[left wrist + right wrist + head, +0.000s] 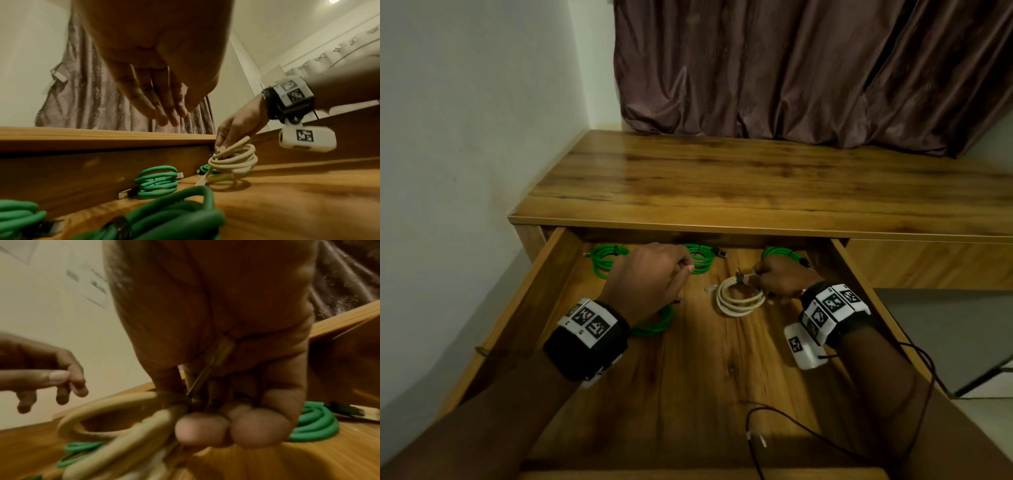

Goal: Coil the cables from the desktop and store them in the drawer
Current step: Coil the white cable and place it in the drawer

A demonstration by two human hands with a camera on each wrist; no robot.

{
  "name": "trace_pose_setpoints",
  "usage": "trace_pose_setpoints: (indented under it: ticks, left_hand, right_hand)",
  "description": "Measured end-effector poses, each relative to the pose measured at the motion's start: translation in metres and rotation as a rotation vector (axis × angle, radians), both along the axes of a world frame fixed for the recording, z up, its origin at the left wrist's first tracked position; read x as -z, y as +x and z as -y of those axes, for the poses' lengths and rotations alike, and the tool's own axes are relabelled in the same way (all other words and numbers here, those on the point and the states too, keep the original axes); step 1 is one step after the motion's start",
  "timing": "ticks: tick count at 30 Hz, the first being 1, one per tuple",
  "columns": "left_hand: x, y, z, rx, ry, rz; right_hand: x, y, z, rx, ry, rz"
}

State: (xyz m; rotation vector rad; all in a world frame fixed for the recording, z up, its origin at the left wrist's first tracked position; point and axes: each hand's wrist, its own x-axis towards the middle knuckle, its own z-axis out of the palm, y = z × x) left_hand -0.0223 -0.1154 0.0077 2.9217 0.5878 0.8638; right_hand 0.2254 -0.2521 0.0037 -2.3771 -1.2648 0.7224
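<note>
The wooden drawer point(688, 383) stands pulled out under the desktop point(756, 178). My right hand point(753, 278) pinches a cream coiled cable point(739, 301) at its dark tie, just above the drawer floor. The same cream coil point(234, 160) hangs from the right hand point(232, 134) in the left wrist view; up close the cream coil point(115, 423) is blurred below my right fingertips point(232, 428). My left hand point(681, 269) hovers left of it with relaxed fingers point(164, 110), holding nothing. Several green coiled cables lie in the drawer: at the back left point(606, 260), the back middle point(700, 262), the back right point(780, 253), and under the left wrist point(654, 323).
A brown curtain point(808, 68) hangs behind the desk and a pale wall point(465, 137) runs along the left. A thin black wire point(791, 421) from the wrist devices loops over the drawer's near part. The drawer's side walls point(859, 281) flank both hands.
</note>
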Motion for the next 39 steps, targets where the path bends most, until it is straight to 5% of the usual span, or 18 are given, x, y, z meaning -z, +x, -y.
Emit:
trace_pose_setpoints:
  ticks: [9,16,22,30,35,39]
  left_hand:
    - [0.009,-0.001,-0.008,-0.018,-0.205,0.102]
    - [0.006,0.001,-0.013,0.009,-0.262,0.195]
    - [-0.05,-0.015,-0.008,-0.029,-0.179,0.259]
    - [-0.157,-0.064,0.028,-0.069,0.072,0.321]
    - [-0.191,-0.102,0.066,-0.054,0.095,0.357]
    - [-0.193,-0.141,0.091,-0.009,0.048,0.399]
  right_hand:
    - [0.013,0.013,-0.004,-0.043,-0.138,0.269]
    - [-0.004,0.002,-0.003,0.039,-0.026,0.513]
    - [-0.061,-0.014,0.008,-0.003,0.134,0.694]
    - [-0.209,-0.049,0.067,-0.091,0.207,1.01]
    - [-0.267,-0.086,0.13,-0.116,0.182,0.953]
    - [-0.252,-0.113,0.176,-0.18,0.364,0.637]
